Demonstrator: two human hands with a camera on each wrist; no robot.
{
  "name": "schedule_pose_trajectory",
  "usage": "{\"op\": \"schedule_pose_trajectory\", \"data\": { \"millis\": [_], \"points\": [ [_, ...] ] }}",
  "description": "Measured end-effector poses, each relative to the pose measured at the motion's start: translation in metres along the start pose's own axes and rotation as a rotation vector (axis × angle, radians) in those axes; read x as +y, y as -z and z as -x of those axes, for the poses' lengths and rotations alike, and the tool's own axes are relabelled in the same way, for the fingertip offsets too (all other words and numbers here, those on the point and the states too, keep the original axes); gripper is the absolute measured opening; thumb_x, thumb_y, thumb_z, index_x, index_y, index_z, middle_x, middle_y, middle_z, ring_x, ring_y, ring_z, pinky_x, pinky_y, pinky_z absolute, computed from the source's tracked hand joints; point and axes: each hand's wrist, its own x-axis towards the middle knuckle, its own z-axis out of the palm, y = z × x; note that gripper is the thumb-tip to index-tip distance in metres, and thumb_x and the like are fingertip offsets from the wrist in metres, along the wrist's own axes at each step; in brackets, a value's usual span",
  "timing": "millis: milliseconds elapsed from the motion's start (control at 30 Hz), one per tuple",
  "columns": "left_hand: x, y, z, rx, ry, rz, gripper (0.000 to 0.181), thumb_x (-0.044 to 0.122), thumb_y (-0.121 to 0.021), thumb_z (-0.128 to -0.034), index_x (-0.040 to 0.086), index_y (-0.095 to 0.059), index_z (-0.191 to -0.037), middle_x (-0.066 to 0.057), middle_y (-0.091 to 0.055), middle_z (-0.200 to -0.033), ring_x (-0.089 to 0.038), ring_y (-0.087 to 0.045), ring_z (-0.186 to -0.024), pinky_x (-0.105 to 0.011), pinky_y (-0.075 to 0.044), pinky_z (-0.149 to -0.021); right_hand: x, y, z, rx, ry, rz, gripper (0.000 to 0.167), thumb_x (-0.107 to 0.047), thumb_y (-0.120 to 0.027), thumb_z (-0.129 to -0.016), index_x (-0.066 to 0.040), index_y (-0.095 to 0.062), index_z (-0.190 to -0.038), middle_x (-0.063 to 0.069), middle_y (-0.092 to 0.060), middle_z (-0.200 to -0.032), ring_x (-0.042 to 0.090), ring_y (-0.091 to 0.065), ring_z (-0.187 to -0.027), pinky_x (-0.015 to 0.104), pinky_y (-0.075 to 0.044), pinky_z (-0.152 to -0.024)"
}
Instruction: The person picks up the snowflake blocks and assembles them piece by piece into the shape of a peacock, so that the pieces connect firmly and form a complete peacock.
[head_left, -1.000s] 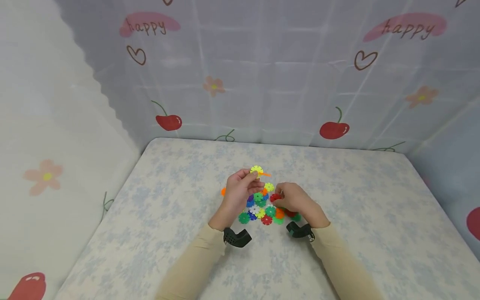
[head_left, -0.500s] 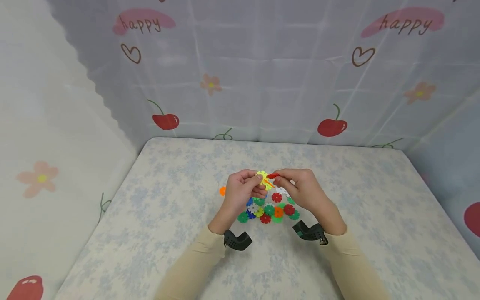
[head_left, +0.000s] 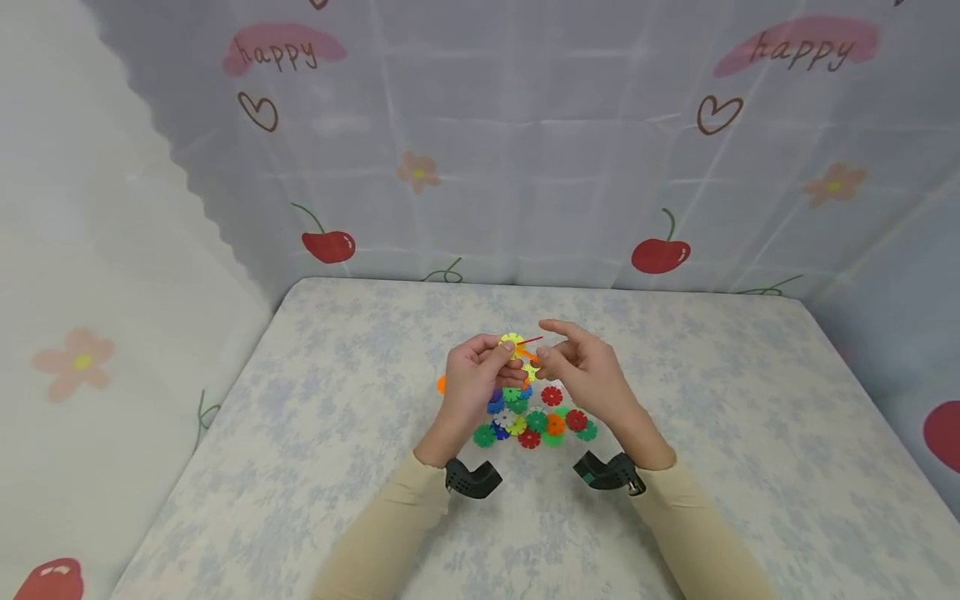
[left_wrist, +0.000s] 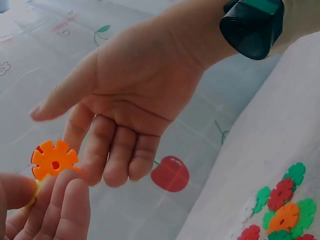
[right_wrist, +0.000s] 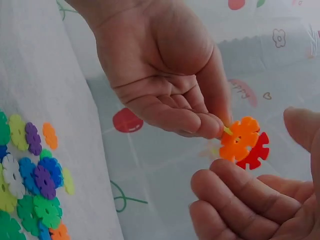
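Observation:
My left hand [head_left: 474,379] pinches a yellow notched snowflake disc [head_left: 512,342] between thumb and fingers, raised over the table. An orange disc [left_wrist: 54,161] and a red disc [right_wrist: 258,151] stand out edgewise from the yellow one, side by side. Just to the right is my right hand [head_left: 588,367], its thumb and forefinger spread apart and its other fingers loosely bent. In the right wrist view no piece lies in that right hand [right_wrist: 260,210]. Most of the yellow disc is hidden behind fingers in both wrist views.
Below the hands, loose snowflake discs in several colours lie in a pile, among them a green disc [head_left: 484,435], a red disc [head_left: 529,438] and a blue-purple group partly covered by the left hand. The pale patterned tabletop [head_left: 360,350] meets a printed curtain [head_left: 525,167] behind.
My right hand picked a red disc from the pile and brought it up to the yellow piece. The red disc now sits on that piece, and the right hand has let go of it.

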Motion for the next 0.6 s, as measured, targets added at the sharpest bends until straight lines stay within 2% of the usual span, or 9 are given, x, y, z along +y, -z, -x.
{"op": "schedule_pose_trajectory", "data": {
  "millis": [67,200,300,400,467,500,600],
  "points": [
    [0.0,0.002,0.001,0.025,-0.031,0.003,0.013,0.008,-0.06,-0.1016,-0.005,-0.064,-0.103,0.004,-0.073,-0.073,-0.008,-0.073,-0.064,-0.028,-0.063,-0.068,0.0,-0.001,0.0,0.025,0.004,-0.019,0.026,-0.012,-0.068,-0.098,0.0,-0.066,-0.121,0.015,-0.077,-0.093,0.017,-0.075,-0.078,0.022,-0.058,-0.071],
    [0.002,0.003,0.003,0.024,-0.055,0.005,0.014,0.009,-0.06,-0.1015,-0.005,-0.064,-0.103,0.002,-0.074,-0.074,-0.009,-0.074,-0.066,-0.03,-0.064,-0.069,-0.001,-0.005,0.002,0.1,0.151,0.032,0.004,-0.003,-0.075,-0.09,-0.001,-0.076,-0.093,0.011,-0.078,-0.087,0.019,-0.074,-0.076,0.022,-0.059,-0.071],
    [0.003,0.003,0.003,0.019,-0.059,-0.024,0.016,0.01,-0.061,-0.1014,-0.006,-0.064,-0.104,0.002,-0.074,-0.075,-0.009,-0.074,-0.066,-0.031,-0.064,-0.07,0.0,-0.007,0.002,0.127,0.239,0.068,0.004,-0.001,-0.077,-0.087,-0.003,-0.079,-0.089,0.009,-0.079,-0.085,0.02,-0.075,-0.075,0.024,-0.061,-0.071],
    [0.003,0.004,0.0,0.013,-0.048,-0.039,0.016,0.01,-0.061,-0.1017,-0.005,-0.064,-0.103,0.003,-0.073,-0.075,-0.01,-0.074,-0.067,-0.03,-0.064,-0.07,0.002,-0.007,-0.001,0.11,0.261,0.079,0.005,-0.002,-0.077,-0.087,-0.001,-0.078,-0.092,0.011,-0.078,-0.086,0.023,-0.075,-0.077,0.027,-0.062,-0.072],
    [0.004,0.006,-0.002,0.017,-0.03,-0.028,0.015,0.011,-0.06,-0.1021,-0.004,-0.063,-0.102,0.004,-0.072,-0.074,-0.009,-0.074,-0.066,-0.029,-0.063,-0.069,0.008,-0.004,-0.004,0.056,0.21,0.059,0.01,-0.003,-0.074,-0.09,0.001,-0.076,-0.099,0.014,-0.078,-0.09,0.025,-0.075,-0.078,0.028,-0.062,-0.073],
    [0.005,0.007,-0.003,0.024,-0.018,-0.014,0.014,0.011,-0.06,-0.1023,-0.003,-0.063,-0.102,0.004,-0.072,-0.074,-0.009,-0.073,-0.066,-0.028,-0.063,-0.069,0.013,-0.002,-0.006,0.018,0.154,0.063,0.013,-0.006,-0.073,-0.093,0.002,-0.075,-0.104,0.015,-0.077,-0.092,0.027,-0.074,-0.078,0.029,-0.061,-0.072],
    [0.006,0.01,-0.006,0.054,0.027,0.027,0.008,0.01,-0.06,-0.1021,0.003,-0.062,-0.099,0.004,-0.069,-0.073,-0.008,-0.071,-0.064,-0.025,-0.062,-0.068,0.034,0.0,-0.011,-0.172,-0.097,0.187,0.026,-0.013,-0.07,-0.096,0.0,-0.071,-0.118,0.013,-0.074,-0.091,0.023,-0.067,-0.071,0.027,-0.056,-0.065]
  ]
}}
